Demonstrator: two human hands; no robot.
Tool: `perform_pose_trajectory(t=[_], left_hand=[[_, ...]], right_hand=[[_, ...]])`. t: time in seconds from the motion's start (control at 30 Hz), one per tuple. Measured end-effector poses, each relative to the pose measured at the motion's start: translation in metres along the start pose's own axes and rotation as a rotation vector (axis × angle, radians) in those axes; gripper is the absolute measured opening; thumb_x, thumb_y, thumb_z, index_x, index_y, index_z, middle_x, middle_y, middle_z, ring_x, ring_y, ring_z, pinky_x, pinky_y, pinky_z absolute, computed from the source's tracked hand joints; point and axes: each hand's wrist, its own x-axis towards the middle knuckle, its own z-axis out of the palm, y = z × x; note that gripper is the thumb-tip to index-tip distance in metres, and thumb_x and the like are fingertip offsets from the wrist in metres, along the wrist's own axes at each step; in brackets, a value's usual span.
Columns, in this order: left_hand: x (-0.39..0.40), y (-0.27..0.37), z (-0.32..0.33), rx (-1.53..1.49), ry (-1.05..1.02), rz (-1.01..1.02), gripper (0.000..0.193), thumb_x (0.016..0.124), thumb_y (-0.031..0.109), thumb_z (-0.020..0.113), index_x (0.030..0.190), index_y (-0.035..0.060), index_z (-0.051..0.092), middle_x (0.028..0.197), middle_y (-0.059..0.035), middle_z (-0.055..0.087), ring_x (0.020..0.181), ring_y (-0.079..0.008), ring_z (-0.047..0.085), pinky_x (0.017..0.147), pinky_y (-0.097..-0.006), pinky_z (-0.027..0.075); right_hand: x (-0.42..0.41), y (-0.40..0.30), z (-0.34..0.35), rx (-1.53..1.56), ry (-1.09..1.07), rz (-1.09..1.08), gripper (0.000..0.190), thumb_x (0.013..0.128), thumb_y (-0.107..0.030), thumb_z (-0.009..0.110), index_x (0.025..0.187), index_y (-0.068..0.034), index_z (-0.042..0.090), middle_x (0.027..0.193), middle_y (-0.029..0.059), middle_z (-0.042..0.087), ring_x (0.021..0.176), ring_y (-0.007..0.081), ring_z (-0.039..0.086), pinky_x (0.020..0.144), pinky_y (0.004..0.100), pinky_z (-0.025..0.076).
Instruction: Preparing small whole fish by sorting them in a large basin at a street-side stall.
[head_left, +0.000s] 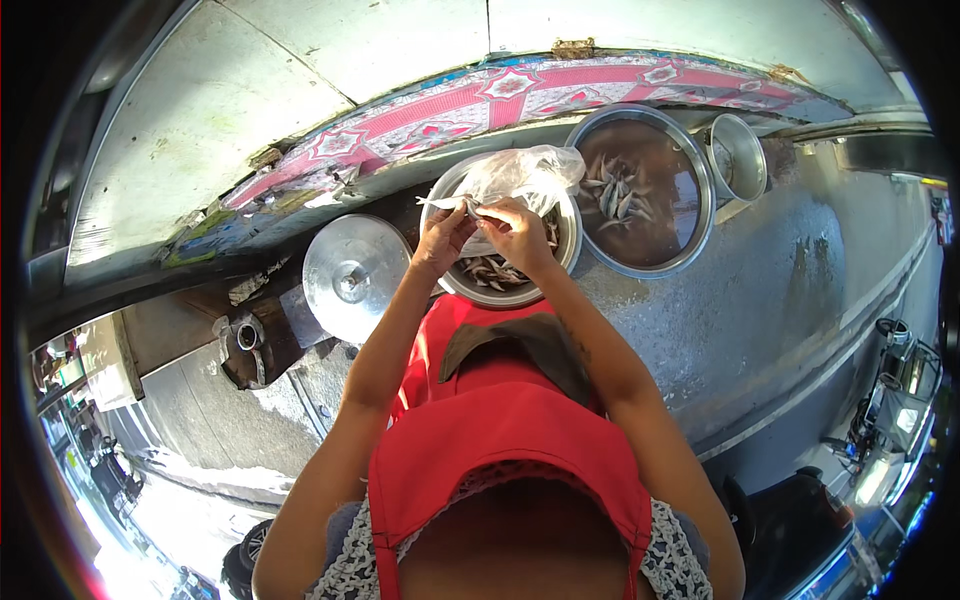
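Note:
A small silvery fish is held up between my two hands, its tail pointing left. My left hand pinches its body from below, and the fingers of my right hand are closed at its other end, which they partly hide. Both hands are above a round basin at my knees. Many small fish or fish pieces lie in it. A clear plastic bag is bunched over its far side. To the right, a wide metal basin holds brownish water with several whole fish heaped in it.
A metal pot lid with a knob lies left of the basin. Beyond the wide basin stands a metal pot. A low ledge with pink patterned covering runs along the far side. Parked motorbikes are at the right on the pavement.

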Motion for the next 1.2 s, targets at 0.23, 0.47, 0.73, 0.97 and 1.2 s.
perform_pose_trajectory(t=[0.23,0.47,0.73,0.97,1.2], left_hand=[[-0.003,-0.007,0.009,0.024,-0.113,-0.085,0.023,0.087,0.017,0.053,0.103,0.0008,0.054,0.096,-0.0064,0.06,0.086,-0.0146,0.058,0.081,-0.0295,0.047],[-0.001,-0.014,0.003,0.045,-0.096,-0.135,0.025,0.087,0.017,0.054,0.105,-0.0008,0.053,0.099,-0.0073,0.059,0.089,-0.0152,0.058,0.083,-0.0299,0.046],[-0.002,-0.001,0.0,0.075,-0.193,-0.072,0.039,0.087,0.018,0.053,0.124,0.0083,0.043,0.097,-0.0004,0.057,0.087,-0.0116,0.054,0.082,-0.0264,0.042],[-0.006,0.014,0.016,0.025,-0.228,-0.169,0.063,0.081,0.023,0.06,0.133,0.0067,0.029,0.092,-0.0004,0.051,0.084,-0.0104,0.052,0.082,-0.0285,0.042],[0.06,-0.033,0.015,0.418,0.071,-0.293,0.027,0.087,0.02,0.052,0.109,0.0052,0.05,0.083,-0.0048,0.057,0.067,-0.0119,0.056,0.064,-0.0238,0.048]], right_hand=[[-0.013,0.004,-0.002,-0.3,0.003,-0.075,0.025,0.077,-0.019,0.06,0.099,-0.007,0.063,0.093,0.0086,0.058,0.072,0.0258,0.061,0.061,0.0333,0.049],[-0.009,-0.001,-0.005,-0.421,0.028,-0.16,0.033,0.078,-0.025,0.059,0.102,-0.003,0.061,0.096,0.0114,0.057,0.078,0.027,0.061,0.066,0.0327,0.049],[0.012,0.018,-0.011,-0.093,0.052,0.078,0.03,0.085,-0.02,0.051,0.104,0.002,0.058,0.099,0.0149,0.058,0.077,0.0288,0.059,0.069,0.0337,0.047],[0.006,0.114,0.004,-0.395,0.076,0.355,0.034,0.083,-0.032,0.053,0.075,0.0,0.063,0.077,0.0167,0.056,0.073,0.0314,0.056,0.067,0.0379,0.046],[-0.036,0.187,0.058,0.086,0.065,0.636,0.027,0.069,-0.013,0.061,0.096,-0.01,0.062,0.096,0.0131,0.059,0.081,0.027,0.059,0.07,0.0356,0.049]])
